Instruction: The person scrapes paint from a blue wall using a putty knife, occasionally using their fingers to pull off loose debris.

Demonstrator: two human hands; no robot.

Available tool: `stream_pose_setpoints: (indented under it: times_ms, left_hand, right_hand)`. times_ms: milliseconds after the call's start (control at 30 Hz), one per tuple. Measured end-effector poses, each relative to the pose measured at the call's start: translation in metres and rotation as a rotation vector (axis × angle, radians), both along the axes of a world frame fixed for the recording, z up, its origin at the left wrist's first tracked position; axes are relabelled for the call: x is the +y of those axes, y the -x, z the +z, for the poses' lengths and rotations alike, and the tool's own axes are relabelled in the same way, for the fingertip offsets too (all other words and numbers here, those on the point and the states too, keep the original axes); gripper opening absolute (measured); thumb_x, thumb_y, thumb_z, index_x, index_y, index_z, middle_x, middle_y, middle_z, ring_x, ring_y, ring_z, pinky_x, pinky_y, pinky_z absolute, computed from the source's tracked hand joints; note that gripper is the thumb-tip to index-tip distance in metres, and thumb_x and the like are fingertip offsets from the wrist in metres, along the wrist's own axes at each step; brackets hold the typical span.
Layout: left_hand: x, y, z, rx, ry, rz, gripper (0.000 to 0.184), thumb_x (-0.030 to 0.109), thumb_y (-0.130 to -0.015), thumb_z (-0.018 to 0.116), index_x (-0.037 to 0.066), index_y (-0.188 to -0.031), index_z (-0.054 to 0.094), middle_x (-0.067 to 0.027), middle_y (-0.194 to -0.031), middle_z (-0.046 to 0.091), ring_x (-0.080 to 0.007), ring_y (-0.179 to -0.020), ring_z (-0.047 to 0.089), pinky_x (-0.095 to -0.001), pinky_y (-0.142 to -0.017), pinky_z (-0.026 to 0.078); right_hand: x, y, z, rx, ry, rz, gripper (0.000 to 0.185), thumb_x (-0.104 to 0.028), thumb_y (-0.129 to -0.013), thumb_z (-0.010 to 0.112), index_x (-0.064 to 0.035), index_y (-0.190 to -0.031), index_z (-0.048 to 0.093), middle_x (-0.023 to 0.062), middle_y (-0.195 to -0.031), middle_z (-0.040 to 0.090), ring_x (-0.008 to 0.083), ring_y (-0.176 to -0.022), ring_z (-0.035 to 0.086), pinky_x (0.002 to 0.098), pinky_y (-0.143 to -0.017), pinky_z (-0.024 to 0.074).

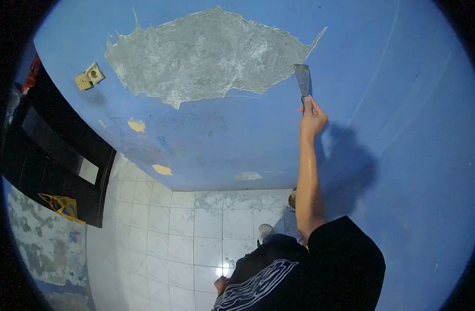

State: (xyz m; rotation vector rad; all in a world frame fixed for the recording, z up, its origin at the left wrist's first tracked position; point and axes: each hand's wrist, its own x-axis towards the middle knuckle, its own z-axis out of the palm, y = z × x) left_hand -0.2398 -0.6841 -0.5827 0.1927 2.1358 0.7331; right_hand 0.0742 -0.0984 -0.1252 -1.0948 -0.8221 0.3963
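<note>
My right hand [313, 118] grips the handle of a putty knife [302, 78], with the arm stretched up along the blue wall. The metal blade points upward, and its tip is at the lower right edge of a bare grey patch [201, 54] where the paint is gone. Ragged paint edges surround this patch. Low beside my black shirt is my left hand [220, 284], partly hidden and small in view; its fingers are not clear.
A yellowed socket [89, 76] sticks out of the wall at left. Smaller chipped spots [137, 125] mark the paint lower down. White floor tiles [208, 222] carry grey debris near the wall. A light perforated object [266, 229] and a round brownish object [292, 199] are near my body.
</note>
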Motion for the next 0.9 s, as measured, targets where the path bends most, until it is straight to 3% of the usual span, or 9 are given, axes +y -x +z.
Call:
stream_pose_setpoints:
  times_ms: [100,200,367,533,600,667,733,800,900]
  left_hand:
    - [0.013,0.008,0.046,-0.220,-0.040,0.361,0.030,0.022,-0.087,0.055,-0.006,-0.097,0.059,-0.0207,-0.085,0.066,-0.0315,-0.075,0.067,-0.0443,-0.065,0.057]
    - [-0.009,0.027,0.013,-0.419,-0.123,0.448,0.037,0.022,-0.087,0.057,-0.010,-0.106,0.059,-0.0212,-0.086,0.065,-0.0319,-0.076,0.066,-0.0440,-0.064,0.056]
    - [-0.024,0.036,-0.008,-0.401,-0.175,0.485,0.031,0.015,-0.085,0.058,-0.013,-0.098,0.058,-0.0223,-0.084,0.065,-0.0318,-0.073,0.067,-0.0448,-0.061,0.057]
    - [-0.011,0.032,0.000,-0.431,-0.215,0.411,0.025,0.013,-0.086,0.058,-0.010,-0.095,0.058,-0.0215,-0.080,0.066,-0.0301,-0.067,0.065,-0.0417,-0.058,0.056]
    - [0.002,0.030,0.011,-0.432,-0.121,0.412,0.027,0.016,-0.086,0.058,-0.009,-0.095,0.059,-0.0202,-0.081,0.067,-0.0305,-0.065,0.065,-0.0422,-0.058,0.055]
    - [-0.002,0.030,0.013,-0.447,-0.092,0.356,0.031,0.023,-0.086,0.060,-0.008,-0.089,0.060,-0.0191,-0.079,0.067,-0.0303,-0.065,0.065,-0.0406,-0.056,0.054]
    - [0.000,0.029,0.019,0.460,-0.007,-0.987,0.034,0.025,-0.084,0.062,-0.009,-0.085,0.060,-0.0193,-0.077,0.067,-0.0298,-0.067,0.066,-0.0390,-0.054,0.052]
    - [-0.002,0.025,0.013,0.427,0.012,-0.957,0.032,0.025,-0.082,0.062,-0.007,-0.082,0.061,-0.0186,-0.073,0.066,-0.0313,-0.066,0.066,-0.0416,-0.055,0.051]
    - [-0.018,0.021,-0.010,0.040,-0.116,-0.306,0.033,0.027,-0.084,0.062,-0.005,-0.091,0.060,-0.0201,-0.084,0.067,-0.0336,-0.071,0.067,-0.0459,-0.060,0.053]
  right_hand:
    - [-0.004,-0.008,0.004,0.081,-0.022,0.013,0.029,-0.020,-0.089,0.072,0.0032,-0.108,0.071,0.0063,-0.064,0.066,0.0059,-0.045,0.044,0.0247,-0.040,0.0290]
    - [-0.015,-0.015,0.011,0.115,0.046,0.023,0.028,-0.019,-0.088,0.073,0.0032,-0.105,0.073,0.0051,-0.063,0.067,0.0066,-0.056,0.054,0.0247,-0.054,0.0383]
    - [0.008,-0.012,0.056,0.018,-0.062,0.006,0.026,-0.019,-0.088,0.073,0.0040,-0.099,0.074,0.0042,-0.061,0.066,0.0064,-0.053,0.052,0.0244,-0.051,0.0365]
    - [-0.007,-0.018,0.013,0.072,-0.058,-0.013,0.028,-0.021,-0.087,0.075,0.0059,-0.093,0.074,0.0052,-0.060,0.065,0.0079,-0.053,0.054,0.0251,-0.051,0.0381]
    - [-0.002,-0.016,0.019,0.093,0.014,-0.043,0.028,-0.021,-0.086,0.075,0.0064,-0.091,0.073,0.0057,-0.061,0.065,0.0087,-0.053,0.054,0.0254,-0.052,0.0391]
    - [0.026,-0.014,0.043,0.122,-0.174,-0.035,0.027,-0.021,-0.083,0.077,0.0058,-0.084,0.072,0.0052,-0.062,0.064,0.0072,-0.049,0.048,0.0265,-0.045,0.0329]
    - [0.041,-0.008,0.096,0.165,-0.316,-0.001,0.028,-0.021,-0.083,0.077,0.0056,-0.083,0.072,0.0065,-0.063,0.065,0.0078,-0.048,0.046,0.0271,-0.043,0.0314]
    - [0.042,-0.005,0.128,0.166,-0.344,0.008,0.028,-0.022,-0.084,0.077,0.0056,-0.083,0.072,0.0064,-0.063,0.064,0.0081,-0.047,0.046,0.0268,-0.043,0.0312]
    - [0.025,-0.002,0.109,0.145,-0.343,-0.027,0.028,-0.022,-0.085,0.076,0.0057,-0.084,0.072,0.0065,-0.063,0.065,0.0089,-0.047,0.047,0.0265,-0.044,0.0323]
